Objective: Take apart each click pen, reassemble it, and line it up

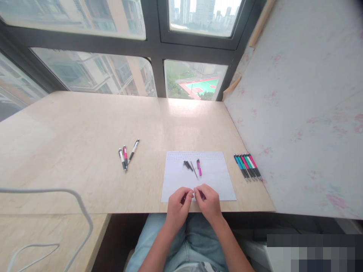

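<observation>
Both hands meet fingertip to fingertip above the near edge of a white sheet of paper. My left hand is closed in a pinch, and so is my right hand; whatever lies between the fingertips is too small to make out. Just beyond them on the sheet lie a pink pen barrel with a dark clip, a thin dark refill and several short black pen parts. Rows of handwriting run along the sheet's far edge.
Several colored pens lie in a row at the right, beside the papered wall. Three pens lie loosely on the left of the pale tabletop. A grey cable loops at the lower left. Windows stand behind.
</observation>
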`<action>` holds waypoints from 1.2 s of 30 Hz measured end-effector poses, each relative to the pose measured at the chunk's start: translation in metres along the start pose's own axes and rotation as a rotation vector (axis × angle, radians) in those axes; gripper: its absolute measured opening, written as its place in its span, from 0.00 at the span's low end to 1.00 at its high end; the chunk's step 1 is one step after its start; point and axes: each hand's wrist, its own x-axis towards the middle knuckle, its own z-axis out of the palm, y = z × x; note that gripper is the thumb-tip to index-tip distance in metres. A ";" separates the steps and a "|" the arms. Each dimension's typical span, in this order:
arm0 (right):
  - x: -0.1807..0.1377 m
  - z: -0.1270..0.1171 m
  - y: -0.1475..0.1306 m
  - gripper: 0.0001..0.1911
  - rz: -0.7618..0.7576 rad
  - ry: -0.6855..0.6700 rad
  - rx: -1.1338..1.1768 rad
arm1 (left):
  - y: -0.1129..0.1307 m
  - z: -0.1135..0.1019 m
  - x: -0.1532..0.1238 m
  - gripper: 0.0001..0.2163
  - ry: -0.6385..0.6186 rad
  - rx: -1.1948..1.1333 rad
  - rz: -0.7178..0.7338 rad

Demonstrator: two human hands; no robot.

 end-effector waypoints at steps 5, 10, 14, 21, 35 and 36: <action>0.000 0.003 0.000 0.12 -0.003 -0.008 -0.017 | 0.000 -0.002 0.002 0.11 -0.037 0.009 -0.002; 0.000 0.000 -0.003 0.14 0.047 0.002 0.028 | -0.002 -0.002 0.001 0.11 -0.058 0.041 0.012; 0.010 -0.009 -0.002 0.13 0.195 0.058 0.011 | -0.003 -0.001 0.000 0.11 -0.050 0.048 0.010; 0.043 -0.018 0.002 0.09 0.417 0.001 -0.313 | -0.002 -0.001 0.000 0.10 0.008 -0.028 -0.046; 0.069 -0.023 -0.005 0.08 0.600 -0.190 -0.478 | -0.002 -0.003 -0.002 0.09 0.009 -0.068 -0.051; 0.066 -0.026 -0.002 0.09 0.606 -0.160 -0.411 | -0.002 -0.004 -0.002 0.09 0.012 -0.085 -0.062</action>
